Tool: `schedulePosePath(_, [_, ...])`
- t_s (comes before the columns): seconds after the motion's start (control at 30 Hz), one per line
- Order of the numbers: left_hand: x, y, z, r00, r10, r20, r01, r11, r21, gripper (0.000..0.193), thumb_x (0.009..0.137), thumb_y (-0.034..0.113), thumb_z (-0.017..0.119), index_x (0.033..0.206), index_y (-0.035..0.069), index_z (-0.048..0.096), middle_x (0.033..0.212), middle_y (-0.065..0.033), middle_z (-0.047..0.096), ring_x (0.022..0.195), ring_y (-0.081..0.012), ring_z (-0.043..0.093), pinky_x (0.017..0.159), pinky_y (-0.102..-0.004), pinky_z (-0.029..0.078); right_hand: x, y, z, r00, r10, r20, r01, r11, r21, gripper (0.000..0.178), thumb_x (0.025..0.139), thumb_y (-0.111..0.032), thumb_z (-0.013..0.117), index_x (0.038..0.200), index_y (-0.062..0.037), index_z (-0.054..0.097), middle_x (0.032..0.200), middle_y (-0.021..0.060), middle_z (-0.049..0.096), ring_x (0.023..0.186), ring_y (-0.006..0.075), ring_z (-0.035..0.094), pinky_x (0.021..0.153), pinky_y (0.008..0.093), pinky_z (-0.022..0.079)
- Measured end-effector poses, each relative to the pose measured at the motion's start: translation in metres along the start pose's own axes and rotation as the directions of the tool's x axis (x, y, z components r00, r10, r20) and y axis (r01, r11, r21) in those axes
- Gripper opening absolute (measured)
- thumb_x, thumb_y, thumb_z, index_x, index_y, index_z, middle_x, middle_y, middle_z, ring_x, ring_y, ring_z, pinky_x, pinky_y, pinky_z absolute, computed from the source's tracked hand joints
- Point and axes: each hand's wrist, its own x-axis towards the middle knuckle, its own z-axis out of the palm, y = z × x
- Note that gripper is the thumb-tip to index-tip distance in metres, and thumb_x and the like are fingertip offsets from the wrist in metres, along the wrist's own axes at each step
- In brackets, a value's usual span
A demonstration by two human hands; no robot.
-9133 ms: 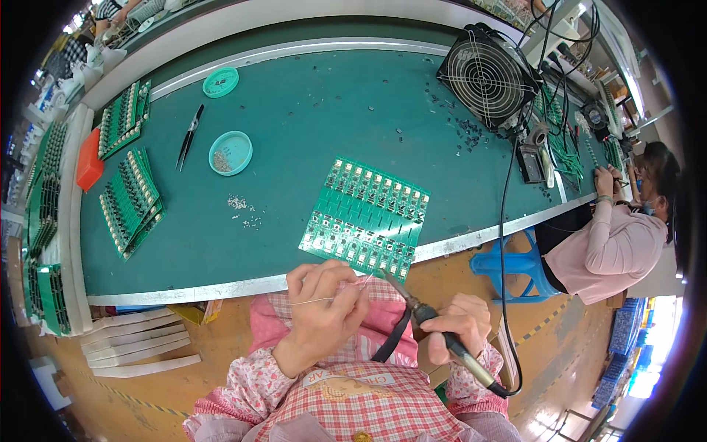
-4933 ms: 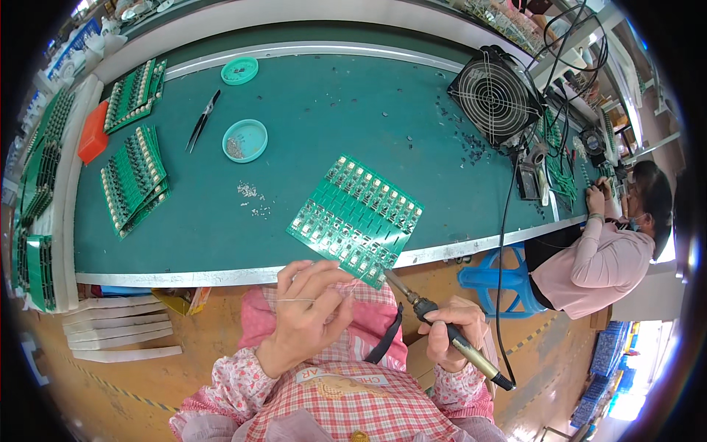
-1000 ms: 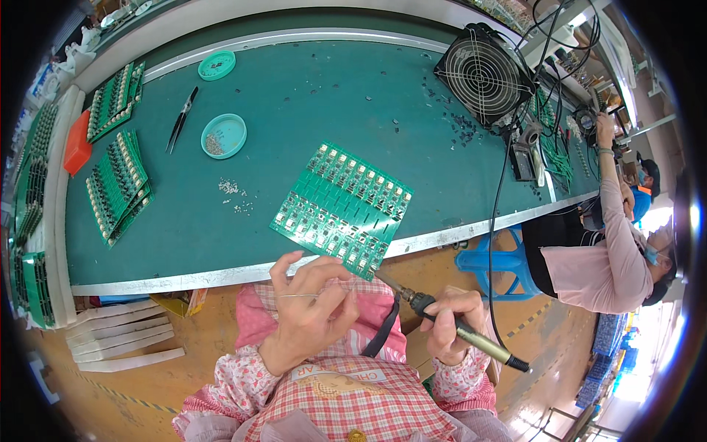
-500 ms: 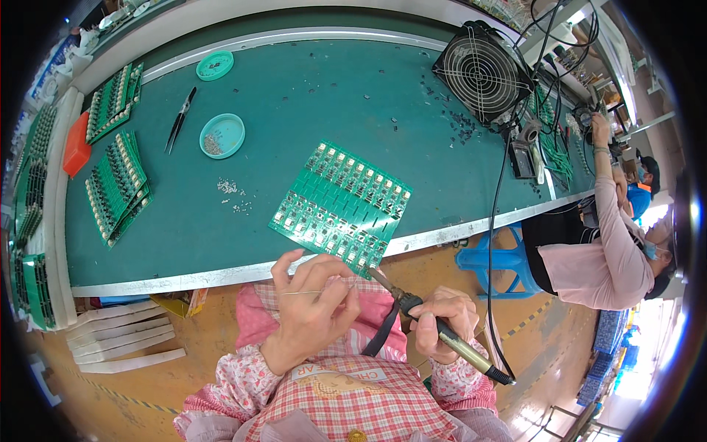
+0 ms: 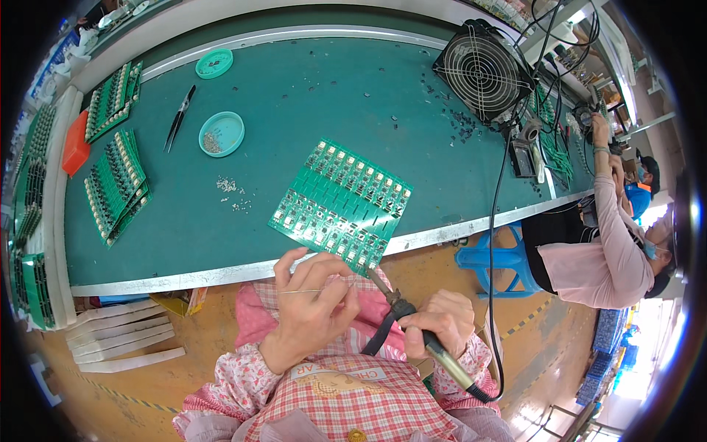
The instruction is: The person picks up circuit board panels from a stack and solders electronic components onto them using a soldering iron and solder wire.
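A green circuit board panel (image 5: 339, 210) with rows of pale and dark parts lies on the bench, its lower corner over the front edge. My right hand (image 5: 444, 322) grips a soldering iron (image 5: 440, 357) by its handle. The iron's tip meets the board's lower right corner. My left hand (image 5: 313, 306) is at the board's near edge, fingers bent together, with a thin pale solder wire (image 5: 300, 292) running across them. The wire's end is hidden by the fingers.
Left on the bench are stacked boards (image 5: 116, 184), a red box (image 5: 76, 144), tweezers (image 5: 180, 118) and two green dishes (image 5: 222, 135). Loose small parts (image 5: 230, 186) lie nearby. A fan (image 5: 482, 72) and the iron's cable (image 5: 496, 258) are at right. A co-worker (image 5: 596, 258) sits beyond a blue stool (image 5: 501, 261).
The soldering iron's handle has swung a little left and steeper, its tip staying at the board's corner. My right hand has turned with it. The left hand has barely moved.
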Motion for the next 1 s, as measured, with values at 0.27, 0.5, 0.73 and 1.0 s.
schedulePosePath(0.27, [-0.001,-0.002,0.000,1.000,0.008,0.005,-0.008,1.000,-0.023,0.017,0.068,0.003,0.069,0.068,0.009,0.053,0.090,-0.0026,0.063,0.092,-0.0224,0.063,0.096,-0.0458,0.036,-0.001,-0.003,-0.006,0.982,-0.097,0.162,0.122,0.981,-0.151,0.024,0.063,-0.007,0.072,0.085,-0.0086,0.063,0.054,-0.0029,0.046,0.045,0.0136,0.049,0.044,0.0248,0.037])
schedulePosePath(0.5, [-0.003,-0.002,0.000,1.000,0.010,0.010,-0.009,1.000,-0.022,0.018,0.068,0.003,0.070,0.068,0.009,0.053,0.090,-0.0025,0.062,0.094,-0.0234,0.063,0.097,-0.0466,0.035,0.001,-0.003,-0.005,0.989,-0.086,0.123,0.100,0.988,-0.113,0.023,0.060,-0.003,0.069,0.082,-0.0076,0.063,0.053,-0.0025,0.047,0.043,0.0133,0.048,0.043,0.0250,0.035])
schedulePosePath(0.73, [-0.002,0.001,0.000,1.000,0.002,0.019,-0.002,1.000,-0.013,0.020,0.068,0.004,0.070,0.065,0.009,0.052,0.091,-0.0024,0.062,0.095,-0.0239,0.062,0.098,-0.0472,0.034,-0.009,0.001,-0.010,0.999,0.007,-0.038,-0.006,1.000,0.031,0.017,0.066,0.000,0.064,0.082,-0.0055,0.064,0.052,0.0012,0.049,0.041,0.0164,0.047,0.042,0.0273,0.035])
schedulePosePath(1.0, [0.001,0.007,0.003,0.999,0.015,0.045,-0.014,1.000,-0.018,0.020,0.068,0.006,0.070,0.064,0.010,0.051,0.091,-0.0028,0.063,0.094,-0.0230,0.061,0.098,-0.0478,0.033,-0.019,0.005,-0.009,0.993,0.039,-0.114,-0.030,0.996,0.085,0.017,0.071,0.001,0.065,0.087,-0.0041,0.060,0.053,0.0031,0.051,0.041,0.0183,0.049,0.042,0.0295,0.037])
